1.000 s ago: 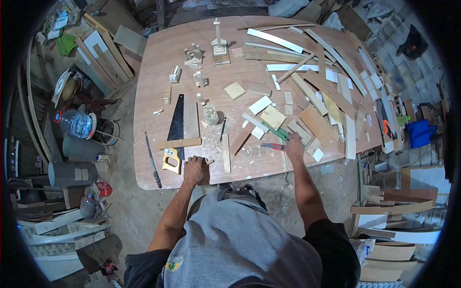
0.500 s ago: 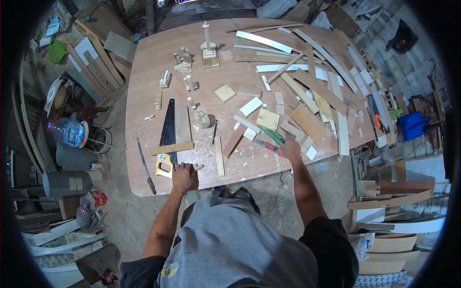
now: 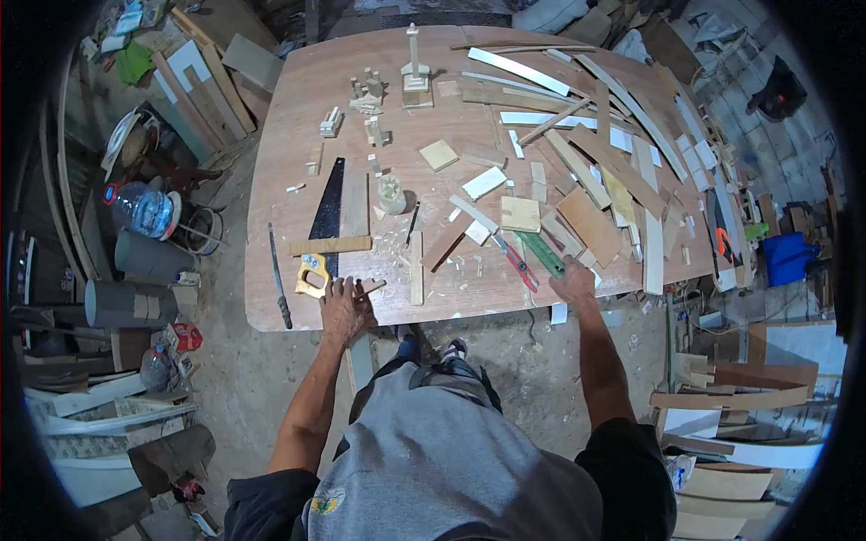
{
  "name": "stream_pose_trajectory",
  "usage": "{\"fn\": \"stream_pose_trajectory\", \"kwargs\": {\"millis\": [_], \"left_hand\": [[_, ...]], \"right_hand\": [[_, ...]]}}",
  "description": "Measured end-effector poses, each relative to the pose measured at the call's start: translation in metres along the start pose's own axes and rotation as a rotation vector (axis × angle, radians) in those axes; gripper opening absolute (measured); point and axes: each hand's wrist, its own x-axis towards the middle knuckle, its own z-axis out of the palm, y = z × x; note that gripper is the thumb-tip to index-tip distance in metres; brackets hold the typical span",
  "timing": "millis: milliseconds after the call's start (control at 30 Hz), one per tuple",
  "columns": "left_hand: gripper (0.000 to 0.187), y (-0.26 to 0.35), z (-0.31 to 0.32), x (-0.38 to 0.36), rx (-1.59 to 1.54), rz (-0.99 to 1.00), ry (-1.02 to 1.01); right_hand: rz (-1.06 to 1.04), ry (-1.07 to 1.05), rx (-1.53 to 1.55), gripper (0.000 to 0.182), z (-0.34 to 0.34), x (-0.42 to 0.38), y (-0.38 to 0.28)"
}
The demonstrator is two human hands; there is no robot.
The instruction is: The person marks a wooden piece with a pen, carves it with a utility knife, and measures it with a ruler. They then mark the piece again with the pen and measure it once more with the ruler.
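Note:
My left hand (image 3: 343, 311) is at the table's near edge, fingers closed around a small wooden stick (image 3: 371, 289) that pokes out to the right. Beside it lies a handsaw (image 3: 327, 212) with a yellow handle, a wooden strip (image 3: 329, 245) crossing its blade. Further right, my right hand (image 3: 574, 281) has its fingers closed on the near end of a flat green strip (image 3: 541, 253), whose exact kind I cannot tell. Left of that strip is a red-and-grey hand tool (image 3: 517, 262). A square wood block (image 3: 520, 215) sits at the strip's far end.
Small wooden models (image 3: 416, 77) stand at the back left of the table (image 3: 298, 99). A jar (image 3: 391, 194) and a pencil (image 3: 413, 222) are mid-table. Long boards (image 3: 613, 167) pile up on the right. A thin file-like tool (image 3: 279, 275) lies left. A white piece (image 3: 559, 313) shows at the near edge.
My right hand has moved toward the near edge, with the green strip now showing longer and swung round. The white piece has shifted from the tabletop to past the edge. The view has shifted.

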Motion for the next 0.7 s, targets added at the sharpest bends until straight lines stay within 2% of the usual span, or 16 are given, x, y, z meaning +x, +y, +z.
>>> {"fn": "stream_pose_trajectory", "kwargs": {"millis": [33, 167, 267, 300, 367, 400, 433, 467, 500, 533, 567, 633, 700], "left_hand": [[0.07, -0.001, 0.001, 0.001, -0.013, -0.022, -0.063], [0.074, 0.011, -0.002, -0.004, -0.004, -0.032, -0.023], [0.053, 0.018, -0.001, -0.001, -0.032, -0.018, 0.093], [0.053, 0.022, -0.002, 0.0, -0.03, -0.022, 0.094], [0.037, 0.035, -0.007, 0.005, -0.151, -0.087, 0.011], [0.037, 0.047, -0.01, 0.009, -0.154, -0.083, 0.011], [0.036, 0.064, -0.015, 0.012, -0.458, -0.152, -0.158], [0.036, 0.084, -0.016, 0.013, -0.761, -0.219, -0.341], [0.036, 0.109, -0.014, 0.014, -1.066, -0.228, -0.444], [0.036, 0.135, -0.012, 0.015, -1.367, -0.239, -0.547], [0.036, 0.159, -0.012, 0.021, -1.363, -0.227, -0.566], [0.029, 0.189, -0.013, 0.038, -1.56, -0.542, -0.553], [0.028, 0.183, 0.016, 0.063, -1.47, -0.537, -0.572]], "right_hand": [[-0.008, 0.0, -0.021, 0.046, -0.003, -0.003, 0.0], [-0.046, -0.002, 0.006, 0.039, -0.02, -0.019, 0.002], [-0.061, 0.027, 0.051, 0.041, -0.023, -0.037, 0.004], [0.018, -0.002, 0.098, 0.04, -0.027, -0.047, 0.005], [0.099, -0.031, 0.145, 0.04, -0.044, -0.073, -0.001], [0.13, -0.045, 0.348, 0.038, -0.056, -0.088, -0.014], [0.166, -0.057, 0.549, 0.036, -0.061, -0.102, -0.028], [0.016, 0.076, 0.602, 0.034, -0.048, -0.113, -0.048], [0.068, 0.115, 0.644, 0.036, -0.049, -0.122, -0.09], [-0.116, 0.208, 0.61, 0.034, -0.048, -0.122, -0.121], [-0.123, 0.171, 0.612, 0.036, -0.049, -0.118, -0.153], [-0.093, 0.128, 0.548, 0.037, -0.041, -0.099, -0.194], [-0.042, 0.14, 0.479, 0.037, -0.011, -0.071, -0.21]]}}
